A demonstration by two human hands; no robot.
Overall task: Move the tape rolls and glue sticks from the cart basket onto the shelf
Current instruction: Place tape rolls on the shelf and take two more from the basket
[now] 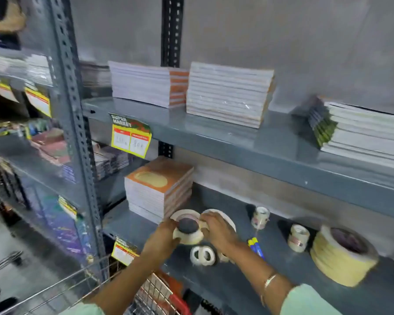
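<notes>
Cream tape rolls on the grey lower shelf (214, 289), both hands busy.
Left hand (166, 233) and right hand (216, 228) grip 1 wide tape roll (188, 235) at lower centre; 2 small rolls (202, 255) and 2 glue sticks (256, 246) lie nearby.

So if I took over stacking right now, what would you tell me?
Left hand: holding the front of a stack of masking tape rolls on the lower shelf.
Right hand: on the same stack from the other side; another roll stands behind it.
Already on the shelf: two small white tape rolls, two clear tape rolls, a big stack of yellow tape, blue and yellow glue sticks.
Left: settle this stack by the notebooks, then check the cart basket; I cannot tell what remains inside.
</notes>
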